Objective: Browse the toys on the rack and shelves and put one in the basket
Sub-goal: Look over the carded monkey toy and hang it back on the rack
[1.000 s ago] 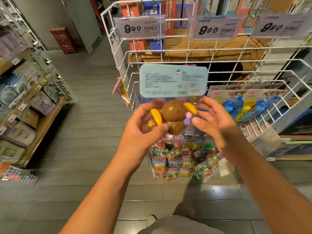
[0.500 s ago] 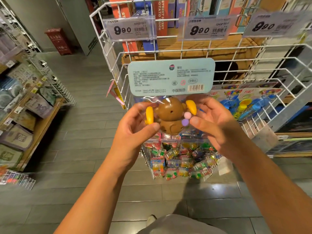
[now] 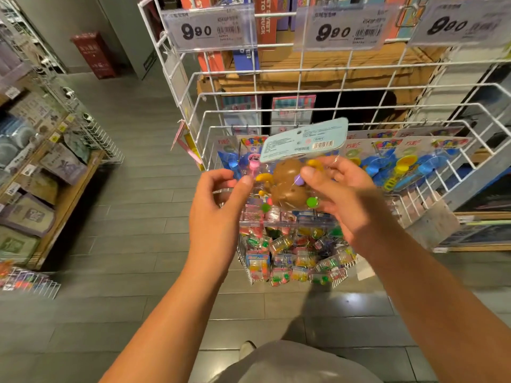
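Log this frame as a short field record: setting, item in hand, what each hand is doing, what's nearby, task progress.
setting: shop aisle at a white wire rack
item: brown toy in clear packet with pale blue header card
right hand: pinches the packet
left hand: fingers curled at the packet's left edge; contact unclear
nearby: price tags reading 9.90; blue toy packs hanging on the rack
progress: toy not yet in any basket

Red bin [image 3: 94, 55] (far left), price tags [image 3: 208, 30].

Bare forearms, no sleeves visible; grey garment [image 3: 293, 366] at bottom edge; light shoe [image 3: 247, 349].
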